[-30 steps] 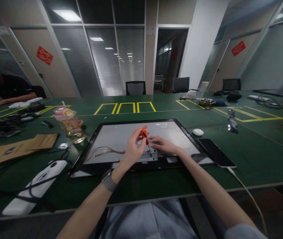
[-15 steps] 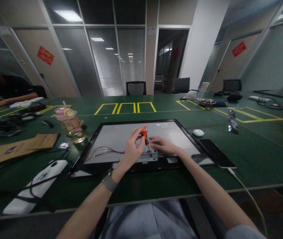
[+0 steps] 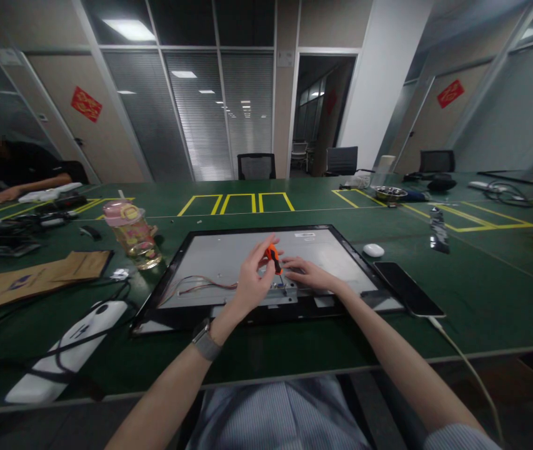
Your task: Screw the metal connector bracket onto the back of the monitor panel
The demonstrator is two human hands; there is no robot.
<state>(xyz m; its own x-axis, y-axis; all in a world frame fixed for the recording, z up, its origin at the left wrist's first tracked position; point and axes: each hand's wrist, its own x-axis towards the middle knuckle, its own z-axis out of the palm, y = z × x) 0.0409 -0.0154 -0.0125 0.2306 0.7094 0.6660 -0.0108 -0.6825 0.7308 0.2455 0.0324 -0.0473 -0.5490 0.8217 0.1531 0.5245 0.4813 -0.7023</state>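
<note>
My left hand (image 3: pixel 255 280), with a watch on its wrist, pinches an orange and black screwdriver (image 3: pixel 274 257) by its handle. The screwdriver tilts, its thin shaft pointing down at a metal bracket (image 3: pixel 289 293) on the near edge of a display panel (image 3: pixel 210 253). My right hand (image 3: pixel 310 275) rests over the panel just right of the screwdriver, fingers stretched out toward it and holding nothing visible. Thin coloured wires (image 3: pixel 207 285) run over the grey back of the panel to the left. My left hand hides part of the bracket.
Left of the panel stand a drink bottle (image 3: pixel 132 234), a brown paper bag (image 3: pixel 41 281) and a white power strip (image 3: pixel 69 350) with black cables. On the right lie a phone (image 3: pixel 409 289) on a cable and a white earbud case (image 3: pixel 373 250). A person (image 3: pixel 17 165) sits at the far left.
The screwdriver and my left hand have shifted very slightly to the right. My right hand is almost unmoved.
</note>
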